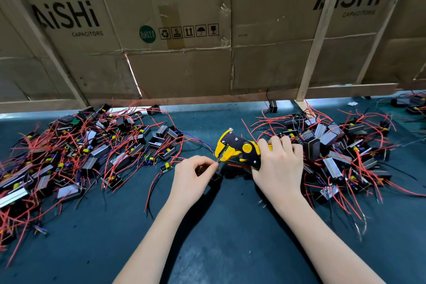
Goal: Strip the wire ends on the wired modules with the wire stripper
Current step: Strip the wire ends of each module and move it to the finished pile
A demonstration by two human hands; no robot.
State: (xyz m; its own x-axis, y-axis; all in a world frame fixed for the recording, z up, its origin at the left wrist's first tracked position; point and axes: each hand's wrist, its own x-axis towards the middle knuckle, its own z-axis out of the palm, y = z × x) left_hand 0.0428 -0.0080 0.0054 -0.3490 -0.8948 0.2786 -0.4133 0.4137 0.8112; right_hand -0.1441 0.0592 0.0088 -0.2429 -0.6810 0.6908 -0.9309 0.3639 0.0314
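Two heaps of wired modules on the table [207,226]: left heap [76,152], right heap [341,152], too tangled to count. One wire stripper [239,148], yellow and black. Two cardboard panels read "AiSHi CAPACITORS" [69,16]; a green sticker [147,34] reads "RoHS 2.0". Right hand [280,163] grips the stripper handles between the heaps. Left hand [192,178] pinches a red wire [216,163] at the stripper's jaws.
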